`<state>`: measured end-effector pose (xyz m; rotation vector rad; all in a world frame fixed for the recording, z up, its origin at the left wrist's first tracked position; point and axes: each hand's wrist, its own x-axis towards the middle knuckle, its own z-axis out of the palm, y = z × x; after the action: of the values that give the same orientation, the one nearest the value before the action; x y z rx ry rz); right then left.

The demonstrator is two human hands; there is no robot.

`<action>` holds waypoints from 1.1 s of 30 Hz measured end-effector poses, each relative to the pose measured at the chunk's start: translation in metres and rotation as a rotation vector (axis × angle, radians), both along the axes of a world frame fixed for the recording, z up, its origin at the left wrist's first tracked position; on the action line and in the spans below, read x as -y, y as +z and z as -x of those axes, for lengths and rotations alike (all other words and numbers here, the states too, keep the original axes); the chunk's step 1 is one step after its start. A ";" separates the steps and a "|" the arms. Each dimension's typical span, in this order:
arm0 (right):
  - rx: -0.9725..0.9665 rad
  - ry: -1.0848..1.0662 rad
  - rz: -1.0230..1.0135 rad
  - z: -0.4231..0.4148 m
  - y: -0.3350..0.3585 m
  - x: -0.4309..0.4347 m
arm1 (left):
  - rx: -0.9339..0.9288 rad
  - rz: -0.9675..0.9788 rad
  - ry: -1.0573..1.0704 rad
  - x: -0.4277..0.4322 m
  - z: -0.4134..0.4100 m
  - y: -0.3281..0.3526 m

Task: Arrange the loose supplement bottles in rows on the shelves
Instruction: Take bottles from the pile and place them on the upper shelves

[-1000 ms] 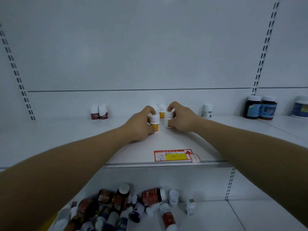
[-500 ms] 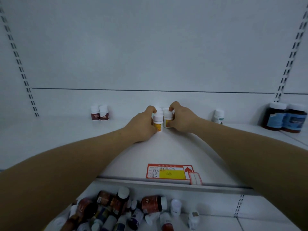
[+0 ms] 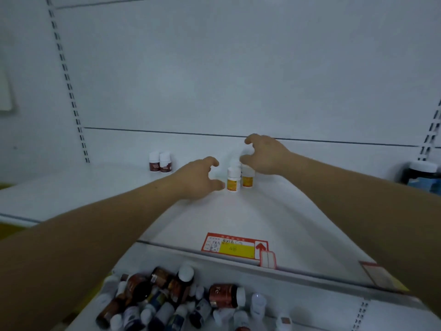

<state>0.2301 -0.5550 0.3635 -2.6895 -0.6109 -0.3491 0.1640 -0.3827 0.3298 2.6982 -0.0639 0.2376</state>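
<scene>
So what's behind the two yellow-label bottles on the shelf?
One white cap peeks out behind the yellow-label bottles, then the back panel. Its body is covered, and the right hand hides anything beside it.

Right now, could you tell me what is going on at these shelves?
A person is stocking white shelves with supplement bottles. The left hand and right hand are both open, one on each side of a small cluster of orange-labelled bottles standing upright near the back of the upper shelf; neither grips anything. Two red-labelled bottles stand side by side further left. A pile of loose bottles lies on the lower shelf, not yet arranged.
</scene>
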 end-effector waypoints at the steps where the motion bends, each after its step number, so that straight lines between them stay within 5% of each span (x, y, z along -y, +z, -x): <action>1: -0.001 0.014 0.018 0.005 0.005 -0.006 | -0.011 -0.009 0.020 -0.005 0.008 0.002; 14: 0.011 0.288 0.081 0.143 -0.005 -0.181 | -0.038 -0.104 0.173 -0.137 0.208 -0.001; 23: 0.060 0.577 0.118 0.271 -0.068 -0.309 | -0.248 -0.139 0.250 -0.241 0.332 -0.077; 33: -0.375 0.358 0.215 0.221 -0.215 -0.275 | -0.498 0.070 0.208 -0.270 0.296 -0.231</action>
<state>0.0092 -0.2803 0.1481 -2.6627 -1.0310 0.3254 -0.1320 -0.1128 0.0987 2.6118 0.3662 -0.3667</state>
